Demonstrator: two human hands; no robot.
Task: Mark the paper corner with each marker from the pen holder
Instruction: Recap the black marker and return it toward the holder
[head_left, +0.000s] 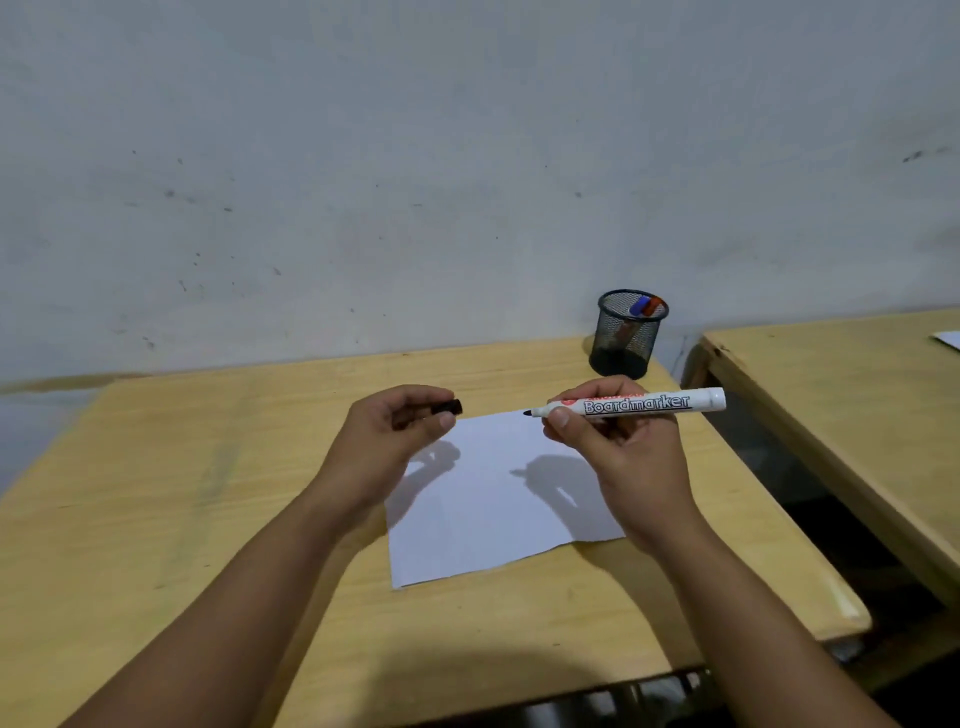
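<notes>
Marker (631, 404) uncapped, pinched in right hand (621, 452) above paper (493, 499) far edge; cap (451, 407) clasped in left hand (395, 441); holder (626, 335) far right; advised: lower tip steadily onto corner, brief light stroke.

Two hands show, the left hand (400, 436) and the right hand (618, 447). One white marker (639, 404) is out, uncapped, and one black cap (451, 407) is apart from it. One mesh pen holder (626, 335) stands at the back, with what look like two more markers inside, one blue-capped marker (640, 306) and one red-capped marker (655, 305), though the mesh hides their barrels. One sheet of paper (488, 499) lies on one worktop (208, 493). A second worktop (852, 395) stands to the right, with one paper scrap (948, 340) at its edge.
</notes>
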